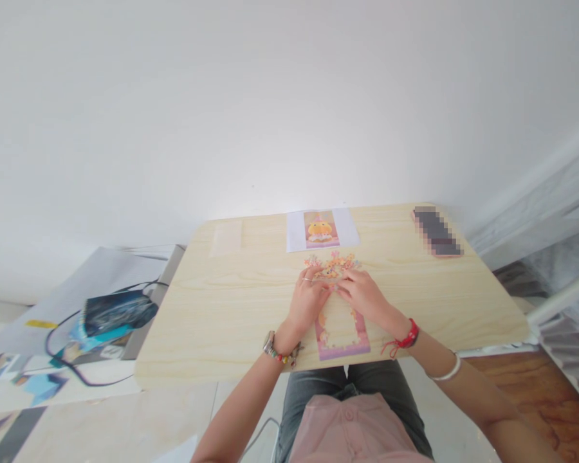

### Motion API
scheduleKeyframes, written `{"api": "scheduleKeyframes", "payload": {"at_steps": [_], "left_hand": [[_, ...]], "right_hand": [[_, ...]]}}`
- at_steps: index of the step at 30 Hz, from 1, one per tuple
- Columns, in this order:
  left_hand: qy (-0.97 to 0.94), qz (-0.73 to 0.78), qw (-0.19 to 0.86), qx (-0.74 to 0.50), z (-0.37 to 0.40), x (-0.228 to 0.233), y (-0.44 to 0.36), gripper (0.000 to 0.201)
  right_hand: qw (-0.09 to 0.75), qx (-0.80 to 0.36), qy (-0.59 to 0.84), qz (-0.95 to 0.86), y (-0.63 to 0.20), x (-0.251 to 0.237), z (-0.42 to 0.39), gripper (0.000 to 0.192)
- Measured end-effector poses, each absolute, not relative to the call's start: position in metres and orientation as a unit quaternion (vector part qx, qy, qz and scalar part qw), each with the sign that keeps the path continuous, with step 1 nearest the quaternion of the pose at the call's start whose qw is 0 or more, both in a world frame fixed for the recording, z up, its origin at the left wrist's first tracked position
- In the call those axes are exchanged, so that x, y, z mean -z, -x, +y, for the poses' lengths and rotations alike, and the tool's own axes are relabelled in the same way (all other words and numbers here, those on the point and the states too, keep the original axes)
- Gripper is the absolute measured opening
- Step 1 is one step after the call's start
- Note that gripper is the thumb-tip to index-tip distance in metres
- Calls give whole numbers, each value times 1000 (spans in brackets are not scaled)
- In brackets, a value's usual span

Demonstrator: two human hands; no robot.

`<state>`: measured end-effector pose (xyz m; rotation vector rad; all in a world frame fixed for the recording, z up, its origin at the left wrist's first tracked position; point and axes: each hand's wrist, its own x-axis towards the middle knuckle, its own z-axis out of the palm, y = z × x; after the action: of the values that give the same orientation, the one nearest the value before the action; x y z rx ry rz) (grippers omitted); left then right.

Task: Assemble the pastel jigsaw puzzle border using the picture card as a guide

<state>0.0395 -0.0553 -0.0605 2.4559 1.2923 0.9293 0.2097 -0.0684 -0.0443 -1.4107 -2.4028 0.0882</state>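
A pink puzzle frame [341,333] lies on the light wooden table [231,302], close to the near edge. Just beyond it sits a loose heap of small colourful puzzle pieces [332,263]. My left hand [306,301] and my right hand [364,292] rest side by side over the frame's far end, fingertips meeting at the pieces. Whether either hand pinches a piece is hidden by the fingers. A white sheet with a printed picture of a yellow figure [321,229] lies farther back.
A phone [437,232] lies at the table's far right corner. A pale rectangular sheet [226,238] sits at the far left. Left of the table, a dark bag with cables [113,312] rests on a lower surface. A white wall stands behind.
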Motion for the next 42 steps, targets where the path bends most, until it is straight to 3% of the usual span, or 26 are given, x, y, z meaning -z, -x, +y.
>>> {"api": "scheduleKeyframes", "payload": {"at_steps": [18, 34, 42], "left_hand": [[-807, 488, 113, -311, -60, 61, -42, 6], [-823, 475, 65, -305, -61, 58, -47, 14], [-823, 475, 60, -307, -62, 55, -41, 13]], "right_hand": [[166, 48, 510, -843, -206, 55, -73, 16], [171, 20, 492, -854, -203, 57, -73, 21], [192, -15, 511, -838, -216, 47, -68, 14]]}}
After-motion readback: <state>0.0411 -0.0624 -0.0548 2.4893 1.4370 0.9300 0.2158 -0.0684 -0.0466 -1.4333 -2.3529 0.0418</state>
